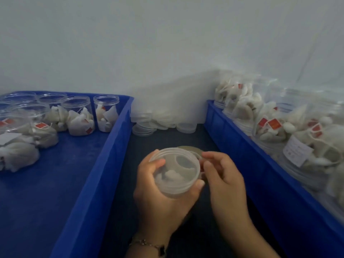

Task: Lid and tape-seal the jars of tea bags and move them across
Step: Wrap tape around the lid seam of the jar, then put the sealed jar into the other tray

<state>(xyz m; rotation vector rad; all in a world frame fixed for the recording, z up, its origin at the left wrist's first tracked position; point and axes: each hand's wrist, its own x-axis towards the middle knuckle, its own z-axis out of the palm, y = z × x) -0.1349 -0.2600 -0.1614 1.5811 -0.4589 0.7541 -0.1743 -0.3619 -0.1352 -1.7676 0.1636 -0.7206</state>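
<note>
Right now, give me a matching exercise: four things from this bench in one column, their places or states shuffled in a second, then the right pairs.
Things:
1. lidded jar
2. open jars
3. spare lids
4. tape roll

Places or states:
A. piled by the wall between the trays
B. in the left blue tray
C. gripped in the left hand
D. flat on the dark mat, behind the held jar

Pairs: 1-C, 2-B, 3-A, 4-D

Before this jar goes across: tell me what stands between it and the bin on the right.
Only that bin's near wall. The left hand holds the lidded jar over the dark strip between the bins, and the right hand is at its rim. Inside the bin, finished jars crowd the wall.
</note>
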